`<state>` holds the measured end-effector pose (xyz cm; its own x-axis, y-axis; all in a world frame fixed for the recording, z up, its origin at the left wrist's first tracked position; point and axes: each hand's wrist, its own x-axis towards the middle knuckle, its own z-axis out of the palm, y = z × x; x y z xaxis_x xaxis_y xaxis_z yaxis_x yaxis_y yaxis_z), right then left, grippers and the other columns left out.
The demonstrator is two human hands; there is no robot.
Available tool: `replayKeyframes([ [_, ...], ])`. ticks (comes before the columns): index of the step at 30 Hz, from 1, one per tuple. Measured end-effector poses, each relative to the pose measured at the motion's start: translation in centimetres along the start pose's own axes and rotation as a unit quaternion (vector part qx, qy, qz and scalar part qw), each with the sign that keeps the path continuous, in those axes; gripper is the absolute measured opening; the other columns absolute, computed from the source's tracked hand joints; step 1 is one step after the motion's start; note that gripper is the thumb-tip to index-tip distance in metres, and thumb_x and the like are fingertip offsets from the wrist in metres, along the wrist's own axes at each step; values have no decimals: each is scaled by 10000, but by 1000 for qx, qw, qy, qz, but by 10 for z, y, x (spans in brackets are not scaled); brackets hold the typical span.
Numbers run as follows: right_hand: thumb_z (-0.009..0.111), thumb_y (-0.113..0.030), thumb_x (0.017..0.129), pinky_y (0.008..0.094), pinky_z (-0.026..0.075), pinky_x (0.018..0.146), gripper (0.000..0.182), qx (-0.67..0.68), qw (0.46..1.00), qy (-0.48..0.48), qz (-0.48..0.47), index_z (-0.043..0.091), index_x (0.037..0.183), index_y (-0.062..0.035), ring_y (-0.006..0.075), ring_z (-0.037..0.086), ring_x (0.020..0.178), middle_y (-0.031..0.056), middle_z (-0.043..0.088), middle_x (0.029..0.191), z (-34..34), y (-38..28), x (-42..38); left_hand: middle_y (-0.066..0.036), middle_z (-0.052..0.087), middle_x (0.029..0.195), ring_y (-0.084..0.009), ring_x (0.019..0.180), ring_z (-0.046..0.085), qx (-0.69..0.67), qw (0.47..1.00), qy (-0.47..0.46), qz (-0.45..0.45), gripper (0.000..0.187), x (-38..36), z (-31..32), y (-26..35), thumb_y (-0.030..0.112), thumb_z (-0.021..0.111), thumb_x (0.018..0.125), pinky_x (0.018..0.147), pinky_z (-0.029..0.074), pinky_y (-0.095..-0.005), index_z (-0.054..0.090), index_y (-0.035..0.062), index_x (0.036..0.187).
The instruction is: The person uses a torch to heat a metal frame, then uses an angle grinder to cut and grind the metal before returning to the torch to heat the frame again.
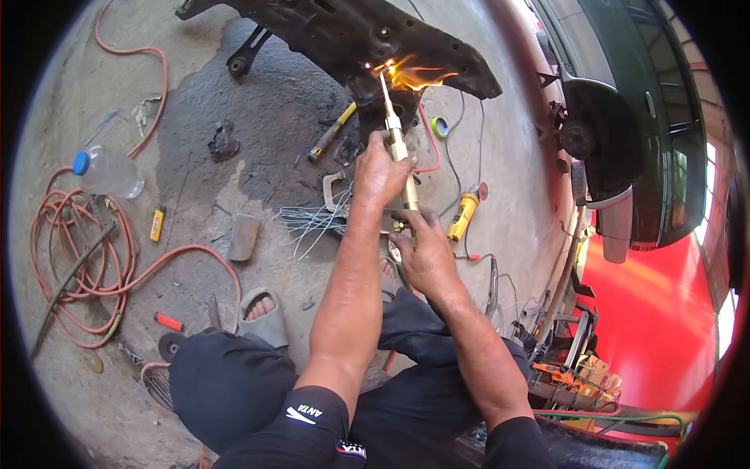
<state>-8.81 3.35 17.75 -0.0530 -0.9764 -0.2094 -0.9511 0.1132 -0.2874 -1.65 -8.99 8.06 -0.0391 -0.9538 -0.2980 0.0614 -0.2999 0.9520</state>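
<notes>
A stained, partly wet concrete floor [258, 102] is strewn with a coiled orange hose [78, 258], a clear plastic bottle [109, 173], a yellow-handled hammer [332, 131] and a yellow angle grinder [463, 215], while a dark green car [633, 117] is parked beside a bright red sunlit surface [656, 320].

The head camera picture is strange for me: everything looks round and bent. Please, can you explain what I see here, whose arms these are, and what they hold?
The camera sits on a person's head and looks down, so the arms are the person's own; the wide lens bends the edges. The left hand and the right hand both grip a brass cutting torch. Its flame burns against a black metal car part. On the concrete floor lie an orange hose, a plastic bottle, a yellow-handled hammer and a yellow grinder. A dark car stands at the right.
</notes>
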Motion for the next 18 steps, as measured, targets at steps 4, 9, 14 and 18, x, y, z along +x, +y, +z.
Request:
replayKeyframes([
  [4,708,-112,950,463,556,880,321,50,998,-17,43,647,1260,-58,402,682,1016,241,562,1267,-6,-10,1,-237,744,1058,-373,1022,728,17,999,-25,17,725,-1,-1,2,277,866,748,930,549,-450,572,14,1356],
  [9,707,-114,958,416,580,741,345,13,1000,8,-9,631,1287,-48,346,706,886,224,562,1233,0,5,4,-227,750,1063,-369,1013,735,6,1000,-12,20,757,-2,1,3,264,867,739,930,553,-446,561,8,1382],
  [14,711,-102,947,434,570,815,386,47,999,-4,8,600,1314,-51,372,681,987,220,553,1234,-4,-5,7,-222,754,1047,-360,1007,739,-10,1000,1,27,763,1,-3,4,264,867,739,929,554,-443,561,9,1390],
  [18,714,-82,937,468,541,915,386,31,999,-6,4,584,1299,-51,410,655,1056,228,539,1253,-4,-2,6,-217,755,1034,-354,989,742,2,1000,-7,21,752,0,-2,7,260,868,738,918,557,-443,569,8,1380],
])
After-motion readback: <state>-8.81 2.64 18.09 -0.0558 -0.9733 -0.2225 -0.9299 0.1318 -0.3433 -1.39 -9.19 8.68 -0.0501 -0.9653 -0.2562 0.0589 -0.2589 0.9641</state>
